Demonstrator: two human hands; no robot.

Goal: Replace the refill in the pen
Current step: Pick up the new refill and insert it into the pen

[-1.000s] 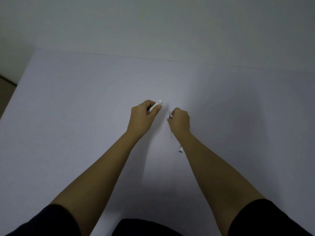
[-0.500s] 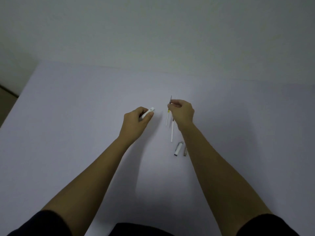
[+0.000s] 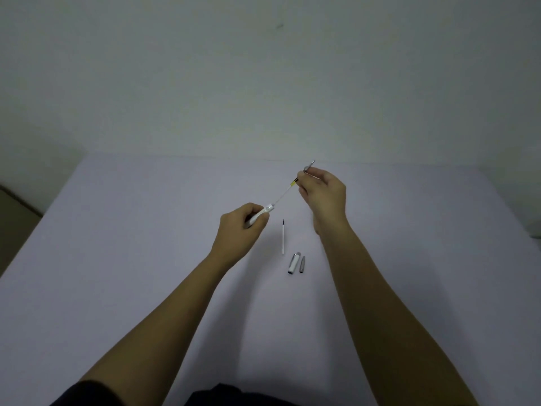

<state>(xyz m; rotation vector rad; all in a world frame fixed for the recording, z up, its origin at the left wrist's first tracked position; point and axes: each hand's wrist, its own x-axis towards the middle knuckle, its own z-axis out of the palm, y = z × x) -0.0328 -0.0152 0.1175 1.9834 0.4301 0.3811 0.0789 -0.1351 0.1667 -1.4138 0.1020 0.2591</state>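
Above the table (image 3: 117, 259), the right hand (image 3: 322, 191) now pinches a refill (image 3: 285, 192), its end entering the pen barrel (image 3: 259, 215) gripped in the left hand (image 3: 238, 227); half a second ago they were apart, so insertion has begun, while another refill (image 3: 283, 237) lies on the table

Both bare forearms reach forward, dark sleeves at the elbows. Left hand (image 3: 238, 227) curled in a loose fist, thumb and forefinger pinched closed near the knuckles, wrist straight. Right hand (image 3: 323, 190) raised higher and farther out, fingertips (image 3: 303, 174) pinched together, remaining fingers loosely curled, palm facing left.
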